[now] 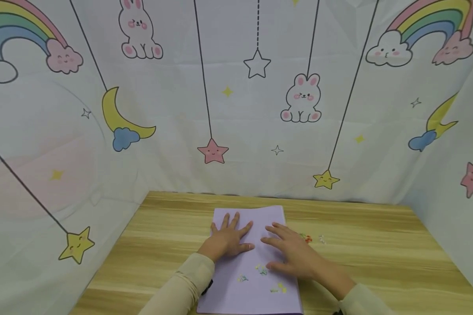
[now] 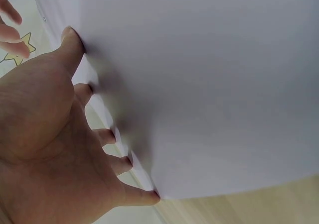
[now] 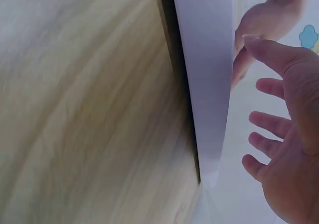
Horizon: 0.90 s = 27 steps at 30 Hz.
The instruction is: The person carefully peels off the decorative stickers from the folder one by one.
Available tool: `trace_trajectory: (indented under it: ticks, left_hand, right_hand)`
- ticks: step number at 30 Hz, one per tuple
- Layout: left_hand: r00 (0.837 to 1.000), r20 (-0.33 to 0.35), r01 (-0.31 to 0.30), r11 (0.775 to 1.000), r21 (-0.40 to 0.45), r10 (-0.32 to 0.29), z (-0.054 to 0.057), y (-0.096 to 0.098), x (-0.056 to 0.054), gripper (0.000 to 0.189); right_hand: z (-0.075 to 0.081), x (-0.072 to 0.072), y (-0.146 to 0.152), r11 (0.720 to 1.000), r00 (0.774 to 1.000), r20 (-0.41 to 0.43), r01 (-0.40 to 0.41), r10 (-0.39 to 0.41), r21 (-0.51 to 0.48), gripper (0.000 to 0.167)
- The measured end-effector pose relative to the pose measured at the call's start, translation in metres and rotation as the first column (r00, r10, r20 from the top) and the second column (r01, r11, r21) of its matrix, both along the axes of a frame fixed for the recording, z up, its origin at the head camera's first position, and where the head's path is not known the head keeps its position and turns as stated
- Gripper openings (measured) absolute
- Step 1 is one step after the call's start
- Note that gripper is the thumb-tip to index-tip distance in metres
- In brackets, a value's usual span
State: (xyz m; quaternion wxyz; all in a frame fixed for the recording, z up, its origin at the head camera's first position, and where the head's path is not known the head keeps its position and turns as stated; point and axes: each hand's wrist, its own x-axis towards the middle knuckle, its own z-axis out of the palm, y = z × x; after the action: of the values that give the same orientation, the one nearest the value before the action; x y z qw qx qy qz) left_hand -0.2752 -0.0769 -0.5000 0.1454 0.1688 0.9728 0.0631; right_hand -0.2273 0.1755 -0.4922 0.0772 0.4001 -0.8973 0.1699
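A lilac sheet of paper (image 1: pixel 240 299) lies lengthwise on the wooden table. My left hand (image 1: pixel 226 242) rests on its upper left part, fingers spread and fingertips touching the paper, as the left wrist view also shows. Over the sheet's right edge is my right hand (image 1: pixel 293 251), fingers apart and loosely bent, holding nothing; in the right wrist view its fingers (image 3: pixel 269 122) stand off the paper. Small flower-like pieces are on the lower half: a pale green one (image 1: pixel 242 278), a green and yellow one (image 1: pixel 262 270) and yellow ones (image 1: pixel 279 288).
On the table (image 1: pixel 378 262), right of the sheet and beyond my right hand, are a small red and green flower-like piece (image 1: pixel 308 239) and a pale one (image 1: pixel 322 239). A white cloth backdrop (image 1: pixel 173 109) with cartoon prints encloses the table's back and sides.
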Motion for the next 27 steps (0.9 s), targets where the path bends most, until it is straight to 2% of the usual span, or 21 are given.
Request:
trace_trajectory:
  ticks: [5,11,20,25,27]
  left_hand:
    - [1.0,-0.014,0.005,1.0,0.0,-0.005,-0.016,-0.002,-0.009,0.081]
    - [1.0,-0.001,0.005,1.0,0.016,-0.005,-0.027,-0.004,-0.016,0.082]
    - [1.0,-0.008,-0.001,1.0,0.009,0.001,-0.001,-0.001,0.001,0.079]
    - [1.0,-0.009,-0.001,1.0,0.003,0.001,0.008,-0.001,0.005,0.078]
    - [1.0,-0.011,0.002,1.0,0.004,-0.002,0.007,-0.001,0.006,0.078]
  right_hand:
    - [-0.003,-0.001,-0.009,1.0,0.999,-0.03,-0.024,0.025,0.013,0.052]
    - [-0.008,0.001,-0.017,0.999,0.999,-0.016,-0.051,0.05,-0.012,0.036]
    - [-0.018,0.005,-0.022,0.997,0.998,0.02,-0.056,0.057,-0.047,0.019]
    - [-0.023,0.004,-0.022,0.994,0.996,0.022,-0.081,0.083,-0.079,0.016]
    - [-0.025,0.003,-0.022,0.992,0.996,0.03,-0.086,0.089,-0.09,0.016]
